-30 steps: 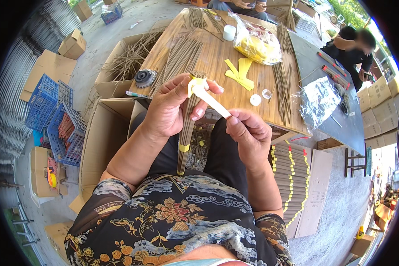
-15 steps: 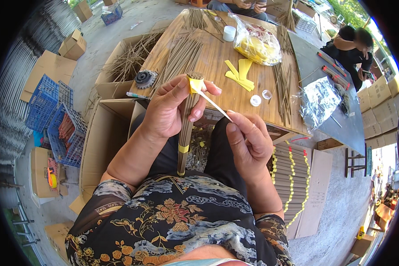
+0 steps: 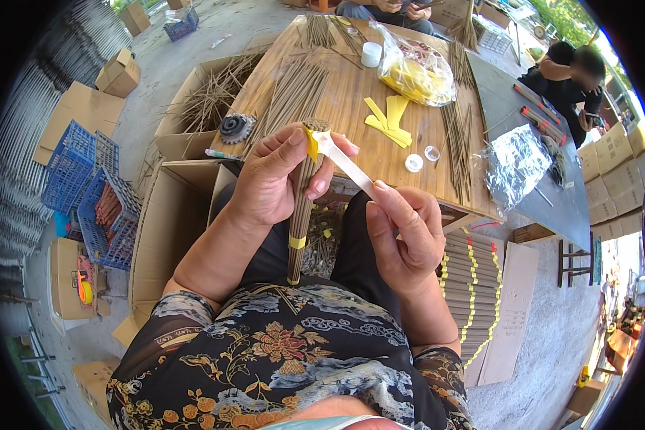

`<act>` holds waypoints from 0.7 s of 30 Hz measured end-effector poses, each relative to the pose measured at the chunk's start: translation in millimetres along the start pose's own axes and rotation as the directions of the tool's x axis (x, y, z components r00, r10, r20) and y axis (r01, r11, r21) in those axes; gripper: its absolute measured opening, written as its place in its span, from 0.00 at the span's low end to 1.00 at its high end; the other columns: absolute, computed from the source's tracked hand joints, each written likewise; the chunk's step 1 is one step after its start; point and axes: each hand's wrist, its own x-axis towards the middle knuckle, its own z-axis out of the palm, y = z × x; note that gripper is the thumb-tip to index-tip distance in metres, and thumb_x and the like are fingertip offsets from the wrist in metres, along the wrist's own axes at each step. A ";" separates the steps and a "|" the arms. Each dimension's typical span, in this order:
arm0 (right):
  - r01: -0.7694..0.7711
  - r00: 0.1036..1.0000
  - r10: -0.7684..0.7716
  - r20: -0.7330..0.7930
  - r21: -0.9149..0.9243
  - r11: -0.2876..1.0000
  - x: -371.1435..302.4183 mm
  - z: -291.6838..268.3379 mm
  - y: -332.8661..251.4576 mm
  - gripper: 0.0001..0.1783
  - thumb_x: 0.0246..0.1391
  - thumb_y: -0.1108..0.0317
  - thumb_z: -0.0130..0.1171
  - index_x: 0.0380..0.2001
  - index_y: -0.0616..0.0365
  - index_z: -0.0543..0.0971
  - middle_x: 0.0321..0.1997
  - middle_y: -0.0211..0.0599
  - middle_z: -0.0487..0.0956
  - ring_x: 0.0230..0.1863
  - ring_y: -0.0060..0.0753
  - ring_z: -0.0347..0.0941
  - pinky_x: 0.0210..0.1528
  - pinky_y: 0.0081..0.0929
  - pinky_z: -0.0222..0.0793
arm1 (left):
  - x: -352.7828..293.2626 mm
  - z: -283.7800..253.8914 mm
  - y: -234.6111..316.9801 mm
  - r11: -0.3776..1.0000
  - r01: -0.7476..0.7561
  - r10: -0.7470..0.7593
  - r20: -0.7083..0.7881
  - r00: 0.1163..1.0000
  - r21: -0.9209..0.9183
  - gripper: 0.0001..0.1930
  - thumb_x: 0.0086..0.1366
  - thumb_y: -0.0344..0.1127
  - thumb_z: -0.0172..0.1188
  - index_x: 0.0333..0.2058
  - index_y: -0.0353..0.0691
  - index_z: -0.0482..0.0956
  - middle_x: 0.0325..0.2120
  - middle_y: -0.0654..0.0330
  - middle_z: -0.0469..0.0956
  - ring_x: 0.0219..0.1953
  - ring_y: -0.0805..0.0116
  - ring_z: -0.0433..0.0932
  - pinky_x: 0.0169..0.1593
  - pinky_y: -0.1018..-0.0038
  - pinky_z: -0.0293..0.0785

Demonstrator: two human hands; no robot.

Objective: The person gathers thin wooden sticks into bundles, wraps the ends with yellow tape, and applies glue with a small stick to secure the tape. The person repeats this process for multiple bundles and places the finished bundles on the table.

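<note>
My left hand (image 3: 274, 170) is closed around the top of a bundle of thin brown sticks (image 3: 301, 208), which look like incense sticks. The bundle hangs nearly upright over my lap, with a yellow band (image 3: 297, 242) lower down and another at its bottom end. Near its top a paper strip (image 3: 352, 172) is wrapped on, yellow at the bundle and pale on the side facing me. My right hand (image 3: 407, 233) pinches the strip's free end and holds it taut, down and to the right. Several yellow strips (image 3: 393, 118) lie on the wooden table (image 3: 351, 93) ahead.
Loose sticks (image 3: 290, 93) and a dark toothed disc (image 3: 235, 127) lie on the table's left. A plastic bag (image 3: 417, 72) sits at its far side. Cardboard boxes (image 3: 172, 236) and blue crates (image 3: 107, 215) stand left. Banded bundles (image 3: 473, 287) rest low at right. Two other people sit beyond.
The paper strip has turned, so its broad pale side now shows instead of a narrow edge. My right hand has shifted very slightly; the bundle stays in my left hand.
</note>
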 end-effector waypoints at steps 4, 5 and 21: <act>0.124 0.992 -0.124 0.004 -0.056 0.991 4.5 1.5 3.7 0.18 0.38 0.84 0.60 0.38 0.66 0.76 0.25 0.35 0.70 0.21 0.24 0.66 0.21 0.17 0.62 | -1.0 0.1 0.6 1.000 0.004 -0.004 -0.007 1.000 -0.012 0.14 0.63 0.42 0.48 0.36 0.37 0.74 0.37 0.43 0.73 0.21 0.76 0.68 0.23 0.84 0.63; 0.123 0.992 -0.122 0.007 -0.063 0.990 4.3 1.5 3.3 0.18 0.38 0.84 0.60 0.38 0.65 0.76 0.25 0.35 0.70 0.20 0.24 0.66 0.21 0.17 0.62 | -1.1 -0.5 0.8 1.000 0.001 -0.001 -0.009 1.000 -0.008 0.14 0.63 0.42 0.48 0.36 0.37 0.74 0.37 0.43 0.73 0.21 0.76 0.68 0.23 0.84 0.63; -0.054 0.997 0.050 0.061 0.054 0.997 8.1 -8.0 -4.4 0.13 0.42 0.82 0.58 0.35 0.65 0.76 0.21 0.35 0.72 0.19 0.26 0.67 0.21 0.17 0.62 | -0.1 -7.4 4.0 1.000 0.002 -0.001 0.037 0.999 -0.027 0.18 0.65 0.44 0.43 0.39 0.33 0.73 0.37 0.43 0.73 0.21 0.75 0.69 0.22 0.84 0.64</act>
